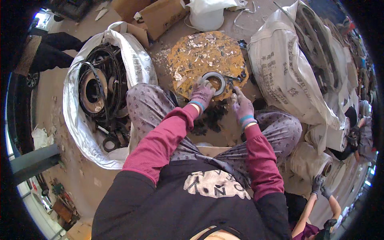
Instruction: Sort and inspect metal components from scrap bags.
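Observation:
A yellow, worn, scrap-littered round board [188, 56] lies on the floor before me. On its near right part is a grey ring [219, 75] with a round opening. My left hand [202, 95], in a purple-grey glove, has its fingers closed over the ring's left edge. Right of the ring, my right hand [243, 107], gloved the same way, stretches its fingers over the board's near edge. Small black pieces [241, 75] lie just beyond those fingertips. A pile of black scraps [214, 118] sits on the floor between my knees.
A white woven sack [71, 100] to the left holds black hoops and rings. At right stands a bulging, printed sack [276, 68] with dark strips inside. Beyond the board are a white bucket [206, 18] and cardboard [164, 20]. A co-worker's gloved hands [320, 186] show at lower right.

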